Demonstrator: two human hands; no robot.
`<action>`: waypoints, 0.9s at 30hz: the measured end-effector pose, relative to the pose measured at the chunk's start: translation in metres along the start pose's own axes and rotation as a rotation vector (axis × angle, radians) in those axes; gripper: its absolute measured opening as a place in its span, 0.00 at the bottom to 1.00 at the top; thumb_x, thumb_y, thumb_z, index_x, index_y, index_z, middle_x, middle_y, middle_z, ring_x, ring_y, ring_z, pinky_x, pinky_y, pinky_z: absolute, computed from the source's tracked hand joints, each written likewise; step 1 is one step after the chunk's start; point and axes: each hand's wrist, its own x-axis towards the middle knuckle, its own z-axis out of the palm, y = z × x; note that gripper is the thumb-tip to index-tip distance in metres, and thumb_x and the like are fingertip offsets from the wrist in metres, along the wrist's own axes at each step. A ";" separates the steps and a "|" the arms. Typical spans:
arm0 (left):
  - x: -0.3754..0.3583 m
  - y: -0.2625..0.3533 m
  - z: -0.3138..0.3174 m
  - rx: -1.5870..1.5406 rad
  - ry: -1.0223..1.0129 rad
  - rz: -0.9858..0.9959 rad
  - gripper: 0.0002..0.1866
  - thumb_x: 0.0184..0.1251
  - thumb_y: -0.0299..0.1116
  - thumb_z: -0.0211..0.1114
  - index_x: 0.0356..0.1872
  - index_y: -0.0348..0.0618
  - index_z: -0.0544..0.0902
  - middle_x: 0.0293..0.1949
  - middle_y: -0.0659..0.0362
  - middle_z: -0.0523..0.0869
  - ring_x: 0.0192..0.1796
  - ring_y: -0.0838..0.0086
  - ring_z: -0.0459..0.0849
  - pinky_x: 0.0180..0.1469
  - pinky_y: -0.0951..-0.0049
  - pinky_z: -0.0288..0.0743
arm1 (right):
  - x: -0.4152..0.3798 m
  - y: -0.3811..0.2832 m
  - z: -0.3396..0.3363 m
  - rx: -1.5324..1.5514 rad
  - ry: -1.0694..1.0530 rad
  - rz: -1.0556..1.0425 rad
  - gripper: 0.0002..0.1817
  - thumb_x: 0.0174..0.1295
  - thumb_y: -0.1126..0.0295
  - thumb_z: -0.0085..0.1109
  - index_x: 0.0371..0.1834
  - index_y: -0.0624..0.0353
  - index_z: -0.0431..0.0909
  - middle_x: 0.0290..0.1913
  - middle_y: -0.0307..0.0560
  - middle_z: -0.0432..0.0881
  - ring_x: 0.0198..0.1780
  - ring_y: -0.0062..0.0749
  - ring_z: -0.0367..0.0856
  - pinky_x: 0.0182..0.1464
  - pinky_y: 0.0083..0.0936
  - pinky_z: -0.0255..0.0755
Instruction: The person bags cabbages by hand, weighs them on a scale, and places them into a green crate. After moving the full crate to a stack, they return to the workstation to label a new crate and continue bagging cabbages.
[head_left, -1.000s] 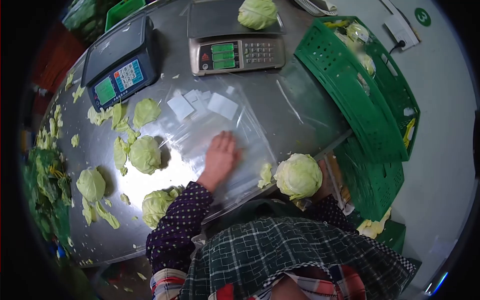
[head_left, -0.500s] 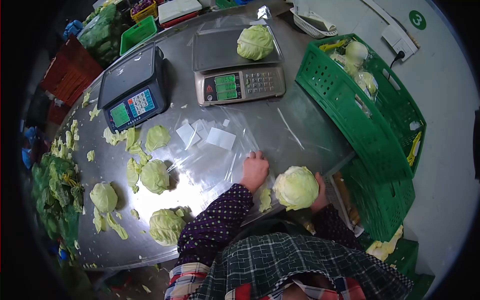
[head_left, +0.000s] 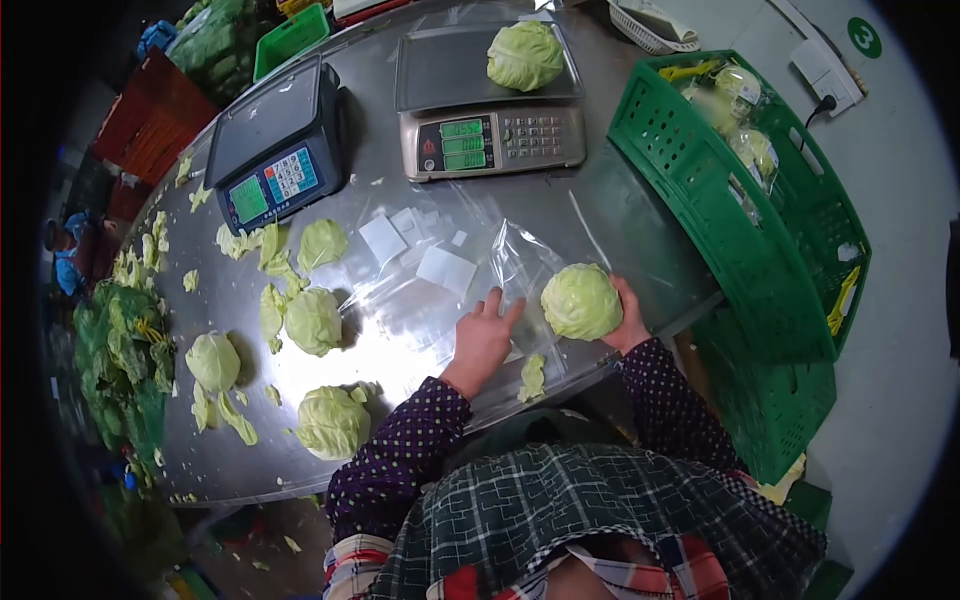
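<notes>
My right hand (head_left: 628,318) is wrapped round the right side of a pale green cabbage (head_left: 580,301), close over the near edge of the table. To its left, my left hand (head_left: 484,338) has its fingers apart, lying over clear plastic film (head_left: 515,255) that rises in a crumpled peak beyond the fingertips. A torn cabbage leaf (head_left: 532,378) lies between the two hands at the table's edge. White paper slips (head_left: 446,269) are scattered just beyond my left hand.
On the metal table stand a silver scale (head_left: 495,145) with a cabbage (head_left: 524,56) and a dark scale (head_left: 275,150). Several cabbages (head_left: 334,423) and leaf scraps lie left. A green crate (head_left: 690,170) with wrapped vegetables stands right. A person (head_left: 72,250) is at far left.
My right hand has carried the cabbage forward and slightly left over the table. My left hand has shifted left and its fingers have spread; the plastic film now stands up more.
</notes>
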 end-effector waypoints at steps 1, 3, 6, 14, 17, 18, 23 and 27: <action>-0.003 -0.001 0.010 0.048 -0.060 -0.047 0.26 0.41 0.25 0.63 0.50 0.48 0.80 0.49 0.49 0.81 0.32 0.58 0.84 0.33 0.61 0.79 | -0.006 -0.001 0.003 0.004 0.012 0.005 0.27 0.64 0.49 0.50 0.60 0.53 0.71 0.60 0.49 0.74 0.62 0.41 0.73 0.63 0.46 0.67; 0.001 -0.001 0.012 0.030 -0.129 -0.155 0.24 0.42 0.26 0.63 0.48 0.48 0.81 0.50 0.49 0.81 0.32 0.57 0.84 0.34 0.60 0.79 | -0.007 0.000 0.004 -0.003 0.017 0.022 0.26 0.64 0.48 0.50 0.59 0.53 0.71 0.60 0.50 0.74 0.62 0.41 0.73 0.63 0.46 0.68; 0.002 0.002 0.009 -0.105 -0.121 -0.267 0.21 0.43 0.27 0.63 0.44 0.47 0.83 0.50 0.51 0.81 0.32 0.56 0.85 0.35 0.59 0.79 | -0.005 0.010 -0.015 0.087 -0.183 0.109 0.26 0.64 0.50 0.51 0.58 0.56 0.72 0.58 0.51 0.75 0.59 0.39 0.75 0.61 0.41 0.70; -0.015 0.004 -0.002 -0.122 -0.006 -0.109 0.29 0.42 0.24 0.63 0.53 0.46 0.76 0.58 0.48 0.73 0.30 0.58 0.84 0.29 0.64 0.79 | 0.020 0.010 0.001 -0.141 -0.196 0.101 0.28 0.65 0.53 0.47 0.61 0.63 0.68 0.59 0.55 0.75 0.61 0.42 0.74 0.63 0.40 0.69; -0.023 0.000 -0.014 -0.200 -0.016 0.074 0.24 0.45 0.26 0.61 0.49 0.49 0.77 0.62 0.46 0.70 0.41 0.60 0.83 0.32 0.65 0.79 | 0.022 0.007 -0.014 -0.107 -0.225 0.072 0.29 0.65 0.50 0.47 0.60 0.62 0.69 0.60 0.55 0.74 0.60 0.45 0.74 0.63 0.45 0.68; -0.024 0.000 -0.017 -0.236 -0.089 0.152 0.23 0.44 0.26 0.62 0.48 0.48 0.78 0.64 0.48 0.68 0.44 0.62 0.82 0.32 0.66 0.79 | 0.020 0.006 -0.014 -0.086 -0.221 0.064 0.29 0.65 0.50 0.47 0.60 0.61 0.70 0.60 0.55 0.74 0.60 0.46 0.75 0.63 0.46 0.68; -0.020 0.012 0.007 -0.019 -0.062 -0.284 0.09 0.45 0.30 0.62 0.30 0.40 0.80 0.64 0.40 0.68 0.33 0.58 0.85 0.29 0.63 0.78 | 0.007 -0.002 0.006 -0.118 -0.151 0.084 0.31 0.65 0.47 0.44 0.62 0.60 0.69 0.61 0.56 0.73 0.60 0.49 0.75 0.63 0.48 0.68; -0.011 0.013 0.013 -0.076 -0.143 -0.334 0.15 0.48 0.32 0.62 0.37 0.35 0.79 0.58 0.39 0.74 0.26 0.59 0.85 0.27 0.63 0.77 | -0.007 0.002 0.044 -0.190 -0.356 0.146 0.44 0.58 0.37 0.44 0.65 0.66 0.63 0.66 0.60 0.67 0.63 0.50 0.71 0.65 0.46 0.65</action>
